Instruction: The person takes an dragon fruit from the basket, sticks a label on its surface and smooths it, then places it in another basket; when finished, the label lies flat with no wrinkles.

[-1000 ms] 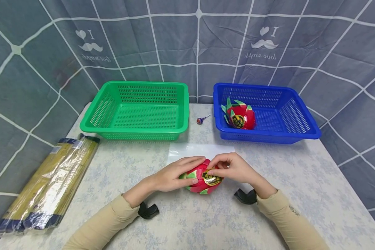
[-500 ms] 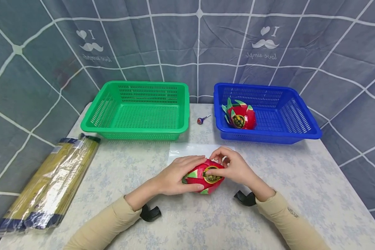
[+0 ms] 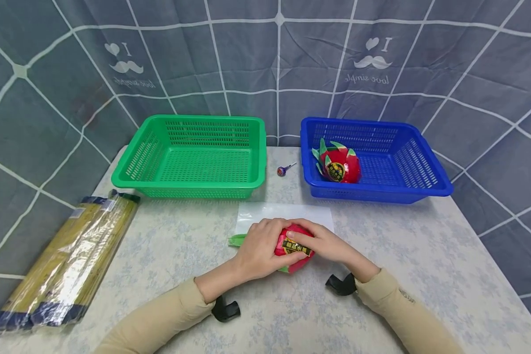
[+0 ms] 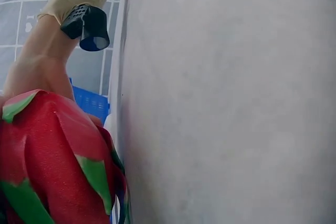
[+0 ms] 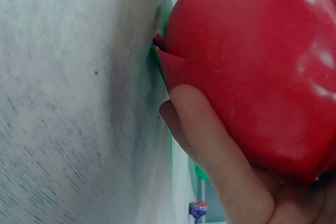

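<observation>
In the head view a red dragon fruit (image 3: 297, 266) with green-tipped scales is at the table's middle, near a flat clear plastic sheet (image 3: 247, 216). A black and gold label (image 3: 295, 247) shows on it. My left hand (image 3: 257, 253) grips its left side from above, thumb across the front below the label. From the right my right hand (image 3: 327, 241) holds it, thumb on the label's upper edge, fingers round the far side. Green leaf tips (image 3: 236, 240) stick out left of my left hand. The right wrist view shows fingers (image 5: 210, 135) against the red skin.
Behind stand a green basket (image 3: 190, 185) on the left and a blue basket (image 3: 380, 193) on the right, which holds another dragon fruit (image 3: 348, 166). Between them lies a lollipop (image 3: 282, 171). Long plastic-wrapped yellow packs (image 3: 72, 260) lie along the left edge.
My left hand has slid right, further over the dragon fruit, uncovering leaf tips on its left. The right fingers have gone from curled near the label to reaching round the far side.
</observation>
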`<state>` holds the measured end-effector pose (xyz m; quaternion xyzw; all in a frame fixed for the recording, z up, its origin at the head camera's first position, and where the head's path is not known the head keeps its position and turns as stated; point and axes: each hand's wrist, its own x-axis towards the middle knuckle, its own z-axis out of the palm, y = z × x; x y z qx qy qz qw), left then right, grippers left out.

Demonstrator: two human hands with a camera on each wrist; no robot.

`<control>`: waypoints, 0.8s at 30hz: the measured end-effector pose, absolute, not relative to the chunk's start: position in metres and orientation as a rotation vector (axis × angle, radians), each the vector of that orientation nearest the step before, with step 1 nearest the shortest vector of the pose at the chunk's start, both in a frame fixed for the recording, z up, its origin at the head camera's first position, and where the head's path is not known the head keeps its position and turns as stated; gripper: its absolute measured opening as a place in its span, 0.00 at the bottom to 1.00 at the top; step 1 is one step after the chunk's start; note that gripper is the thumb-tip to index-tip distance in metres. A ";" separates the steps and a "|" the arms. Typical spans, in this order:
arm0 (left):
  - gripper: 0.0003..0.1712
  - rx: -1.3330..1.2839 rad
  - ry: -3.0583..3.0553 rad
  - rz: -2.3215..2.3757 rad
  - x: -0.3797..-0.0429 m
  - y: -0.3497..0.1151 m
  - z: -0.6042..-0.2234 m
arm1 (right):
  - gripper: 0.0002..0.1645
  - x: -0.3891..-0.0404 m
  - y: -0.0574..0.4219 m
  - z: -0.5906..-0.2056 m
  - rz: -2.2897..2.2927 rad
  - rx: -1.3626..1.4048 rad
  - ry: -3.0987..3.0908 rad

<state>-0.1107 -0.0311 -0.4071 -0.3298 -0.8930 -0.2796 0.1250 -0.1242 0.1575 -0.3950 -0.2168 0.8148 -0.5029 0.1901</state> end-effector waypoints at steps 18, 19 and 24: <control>0.38 -1.033 -2.621 -0.862 -0.122 -0.035 -0.407 | 0.30 -0.127 0.170 -0.401 -1.511 -0.680 2.118; 0.37 -1.039 -2.615 -0.867 -0.122 -0.035 -0.407 | 0.30 -0.127 0.168 -0.402 -1.515 -0.684 2.128; 0.26 -1.034 -2.567 -0.888 -0.124 -0.037 -0.410 | 0.29 -0.126 0.164 -0.404 -1.518 -0.650 2.129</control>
